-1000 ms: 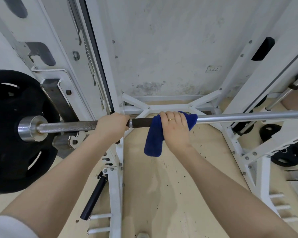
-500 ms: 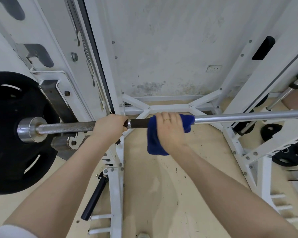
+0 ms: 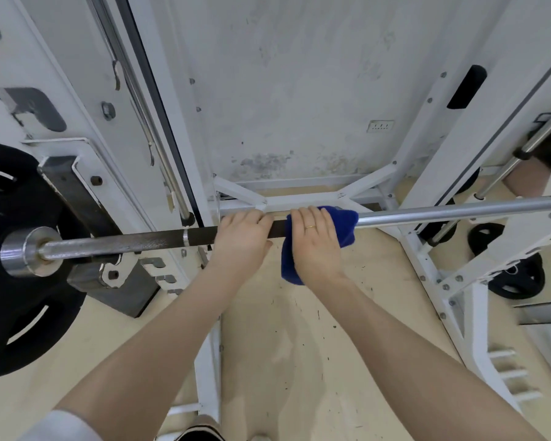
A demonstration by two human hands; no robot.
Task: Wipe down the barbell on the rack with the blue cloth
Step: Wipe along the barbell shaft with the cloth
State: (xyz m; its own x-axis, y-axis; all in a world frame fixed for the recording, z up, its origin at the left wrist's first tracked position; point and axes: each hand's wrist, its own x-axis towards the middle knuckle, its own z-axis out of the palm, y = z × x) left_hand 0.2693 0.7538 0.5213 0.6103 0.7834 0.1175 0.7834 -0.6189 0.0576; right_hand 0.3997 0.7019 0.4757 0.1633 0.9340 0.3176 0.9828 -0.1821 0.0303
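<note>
flanking a beige floor [image 3: 283, 361], white rack [image 3: 439, 275], stained wall [image 3: 299, 90].

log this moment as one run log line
left hand: grips steel barbell | right hand: holds blue cloth wrapped on bar | black weight plate: loaded

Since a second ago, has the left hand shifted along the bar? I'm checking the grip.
Yes. The left hand slid rightward along the barbell, away from the weight plate, toward the blue cloth.
</note>
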